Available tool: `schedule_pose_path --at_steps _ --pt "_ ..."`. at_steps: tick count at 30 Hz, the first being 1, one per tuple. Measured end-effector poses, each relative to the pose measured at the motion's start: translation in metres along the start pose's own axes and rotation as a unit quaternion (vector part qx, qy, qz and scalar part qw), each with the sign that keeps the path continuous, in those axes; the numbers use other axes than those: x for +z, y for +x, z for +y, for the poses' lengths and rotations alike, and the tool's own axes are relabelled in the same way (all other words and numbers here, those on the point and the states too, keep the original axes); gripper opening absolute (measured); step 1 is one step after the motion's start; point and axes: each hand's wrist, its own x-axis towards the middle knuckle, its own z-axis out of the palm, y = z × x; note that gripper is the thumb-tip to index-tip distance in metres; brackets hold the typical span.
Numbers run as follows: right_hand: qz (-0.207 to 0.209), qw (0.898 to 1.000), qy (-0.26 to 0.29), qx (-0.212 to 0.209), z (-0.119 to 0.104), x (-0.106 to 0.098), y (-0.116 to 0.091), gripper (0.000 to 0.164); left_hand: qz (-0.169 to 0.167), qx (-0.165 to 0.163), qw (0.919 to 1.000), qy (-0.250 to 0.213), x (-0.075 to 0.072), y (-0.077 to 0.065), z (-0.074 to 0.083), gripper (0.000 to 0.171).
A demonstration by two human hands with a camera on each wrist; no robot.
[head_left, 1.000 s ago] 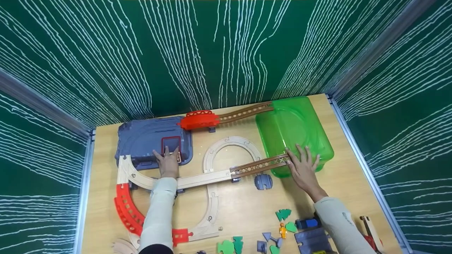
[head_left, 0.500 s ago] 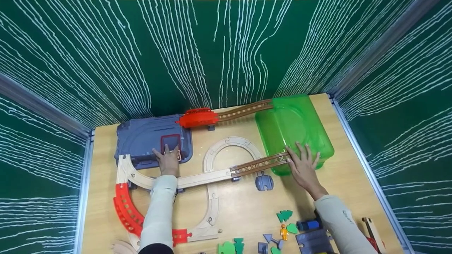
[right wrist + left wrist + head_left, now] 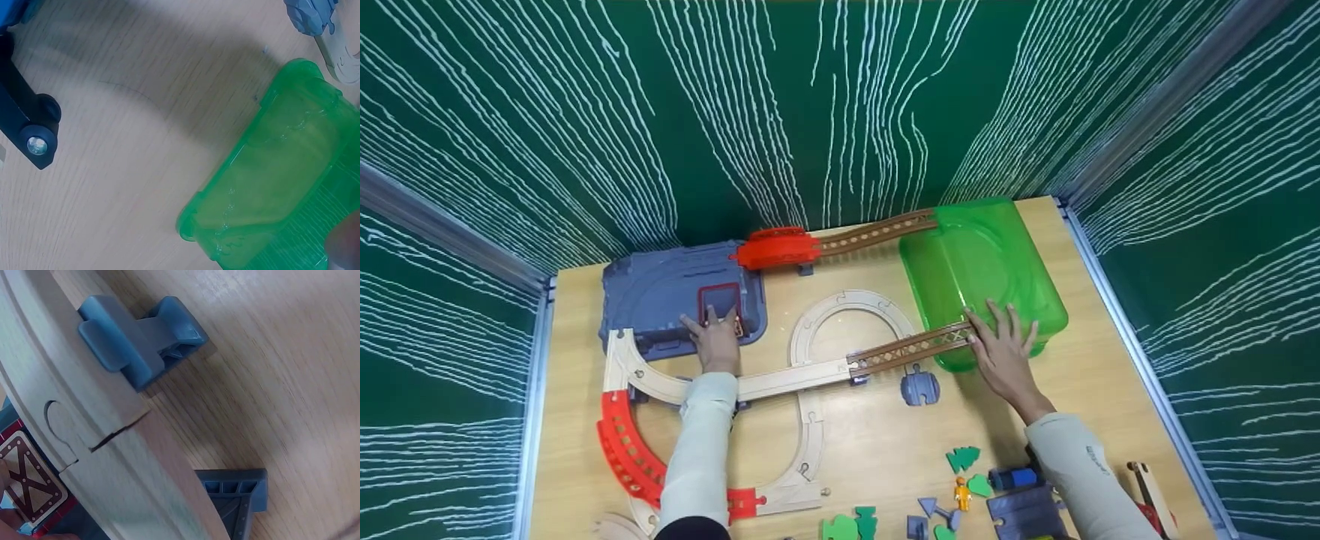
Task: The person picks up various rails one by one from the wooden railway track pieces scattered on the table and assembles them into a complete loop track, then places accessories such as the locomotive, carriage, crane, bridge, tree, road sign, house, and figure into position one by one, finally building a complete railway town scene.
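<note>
My left hand [image 3: 715, 346] lies with spread fingers on the front of a grey-blue plastic base [image 3: 652, 289], at its red-framed opening [image 3: 721, 286]. In the left wrist view its fingertips touch a cream panel with brown crossed beams [image 3: 31, 478]. My right hand [image 3: 1006, 360] rests, fingers spread, on the front edge of an upturned translucent green tub [image 3: 997, 255]. Its fingertips lie right at the end of a brown toy train track [image 3: 911, 351]. This track joins a pale wooden track [image 3: 795, 379], which curves round to the base and rests on grey-blue supports [image 3: 124, 343].
A red bridge [image 3: 778, 249] and a brown track [image 3: 877, 231] span the back, from base to tub. Red curved track [image 3: 626, 446] runs down the left. A wooden loop [image 3: 847, 301] lies beneath. Green trees [image 3: 962, 458], an orange figure [image 3: 962, 493] and grey-blue pieces [image 3: 1024, 514] lie in front.
</note>
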Motion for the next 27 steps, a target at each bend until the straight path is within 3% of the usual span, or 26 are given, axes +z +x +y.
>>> schedule_pose_path --at_steps 10,17,27 --pt "0.009 1.0 -0.005 -0.002 -0.0006 0.0011 0.0001 0.042 -0.031 -0.01 0.9995 0.004 -0.003 -0.0006 0.0025 0.054" --pt "0.008 1.0 -0.006 -0.006 0.0006 0.0018 0.0036 0.042 -0.027 -0.012 0.9993 -0.021 -0.001 -0.0008 0.0011 0.051" --pt "-0.001 1.0 0.002 -0.001 0.0018 0.0007 0.009 0.042 -0.035 -0.01 0.9993 -0.01 0.0021 0.0023 0.0006 0.055"
